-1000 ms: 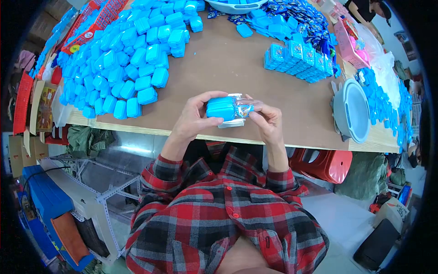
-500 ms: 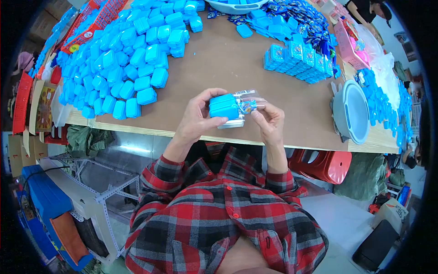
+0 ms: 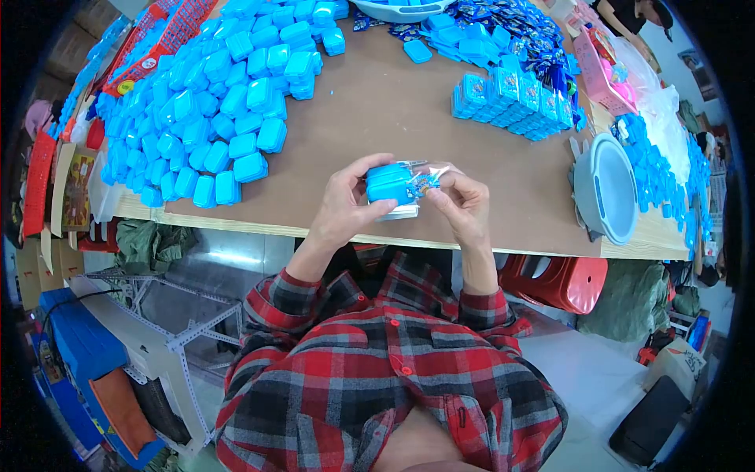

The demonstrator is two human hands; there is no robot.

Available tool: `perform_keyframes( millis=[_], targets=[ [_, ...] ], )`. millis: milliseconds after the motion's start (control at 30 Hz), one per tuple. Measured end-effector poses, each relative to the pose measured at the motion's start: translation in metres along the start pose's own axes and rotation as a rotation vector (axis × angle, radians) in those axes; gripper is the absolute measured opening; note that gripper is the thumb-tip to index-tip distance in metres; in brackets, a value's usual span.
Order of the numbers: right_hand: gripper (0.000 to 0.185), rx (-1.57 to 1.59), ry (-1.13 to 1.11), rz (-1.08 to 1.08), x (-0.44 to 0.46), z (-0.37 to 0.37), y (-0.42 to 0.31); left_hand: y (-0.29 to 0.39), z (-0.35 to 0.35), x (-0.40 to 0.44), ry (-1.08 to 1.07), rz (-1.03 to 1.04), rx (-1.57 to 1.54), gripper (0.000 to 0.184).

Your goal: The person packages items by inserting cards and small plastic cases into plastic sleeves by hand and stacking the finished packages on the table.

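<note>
Blue case and clear wrapper slightly farther toward the person's right.

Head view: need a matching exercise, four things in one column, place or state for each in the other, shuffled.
Column one:
1. Left hand
2. Right hand
3. Red stool
4. Pink basket

Column two:
A. On the person's right, just past the near edge of the table
B. Gripping blue cases
C. Toward the far right of the table
D. Pinching clear film at the end of the blue cases

Right pairs: 1-B, 2-D, 3-A, 4-C.
</note>
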State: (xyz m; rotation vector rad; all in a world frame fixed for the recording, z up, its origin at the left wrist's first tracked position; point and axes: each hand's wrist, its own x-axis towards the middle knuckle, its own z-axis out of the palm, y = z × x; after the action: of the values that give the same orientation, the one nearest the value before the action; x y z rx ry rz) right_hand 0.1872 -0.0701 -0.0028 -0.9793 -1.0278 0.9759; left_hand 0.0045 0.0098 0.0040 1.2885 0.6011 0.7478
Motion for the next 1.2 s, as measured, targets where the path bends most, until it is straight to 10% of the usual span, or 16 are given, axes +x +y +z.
perform_keyframes(
  millis=[200, 367, 500, 833, 1200],
  targets=[
    [0.016, -0.074, -0.006, -0.035, -0.003, -0.005, 0.011, -0.002, 0.002, 0.001, 0.022, -0.163, -0.278, 0.052],
    [0.044, 0.148, 0.417, -0.083, 0.003, 0.022, 0.012, -0.007, 0.015, 0.001, 0.158, -0.057, -0.272, 0.059],
    [0.063, 0.386, 0.305, 0.135, 0.004, 0.031, 0.012, -0.012, 0.018, 0.001, 0.072, 0.088, 0.091, 0.077],
    [0.062, 0.341, 0.054, 0.358, -0.005, 0.025, 0.004, 0.030, -0.002, 0.020, -0.164, 0.510, 0.806, 0.095],
    [0.057, 0.376, 0.100, 0.387, -0.007, 0.028, 0.001, 0.029, -0.004, 0.016, -0.323, 0.326, 0.551, 0.093]
  ],
)
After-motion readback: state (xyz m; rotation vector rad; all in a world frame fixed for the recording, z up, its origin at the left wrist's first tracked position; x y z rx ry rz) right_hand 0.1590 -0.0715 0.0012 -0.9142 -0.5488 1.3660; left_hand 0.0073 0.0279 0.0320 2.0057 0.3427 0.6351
